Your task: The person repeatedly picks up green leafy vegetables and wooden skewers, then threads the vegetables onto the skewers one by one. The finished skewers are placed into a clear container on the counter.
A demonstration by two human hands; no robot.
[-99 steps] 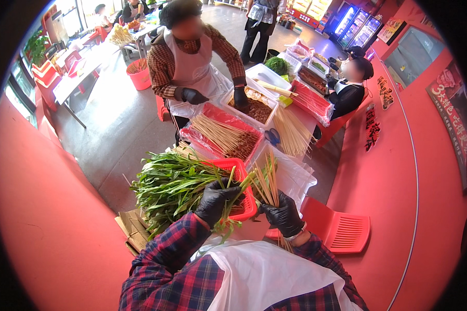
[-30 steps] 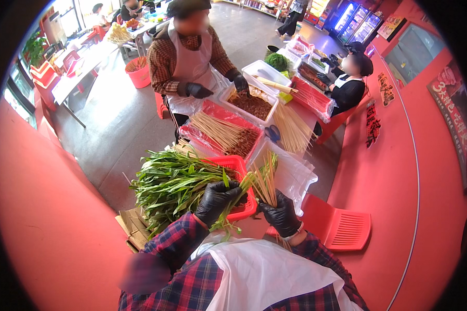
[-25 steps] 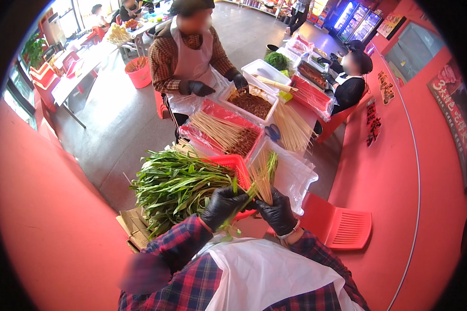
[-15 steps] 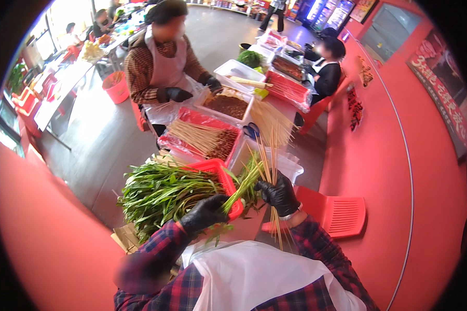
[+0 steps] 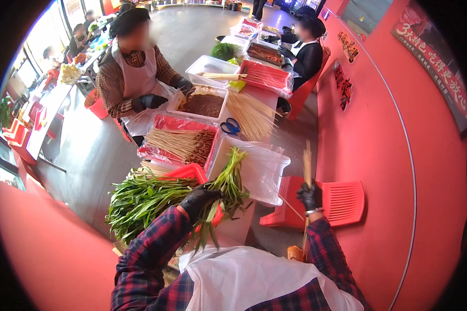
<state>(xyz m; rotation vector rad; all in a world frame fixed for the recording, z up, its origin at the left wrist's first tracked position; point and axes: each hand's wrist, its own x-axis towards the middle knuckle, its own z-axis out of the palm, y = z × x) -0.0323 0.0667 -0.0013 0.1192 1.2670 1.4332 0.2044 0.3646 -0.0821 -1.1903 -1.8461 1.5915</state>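
My left hand (image 5: 200, 201), in a black glove, grips a bunch of leafy green stems (image 5: 228, 179), cut ends pointing away from me and leaves hanging down. It is over the edge of a red basket (image 5: 219, 215). A large heap of the same long-leaved greens (image 5: 142, 199) lies in and over that basket. Out to the right, beyond the table edge, my gloved right hand (image 5: 310, 197) is closed around a bundle of thin wooden skewers (image 5: 307, 160) held upright. One skewer (image 5: 291, 207) slants away beside it. A white plastic tray (image 5: 262, 176) lies between my hands.
Ahead are a red tray of loaded skewers (image 5: 179, 142), blue-handled scissors (image 5: 231, 126), loose skewers (image 5: 249, 111) and a white tub of brown food (image 5: 200, 103). A co-worker (image 5: 135, 72) stands left; another person (image 5: 308, 57) sits far right. A red chair (image 5: 342, 202) stands right.
My right hand, with the skewers, has moved right, away from the greens. The bunch in my left hand now stands more upright near the white tray. The view has shifted a little.
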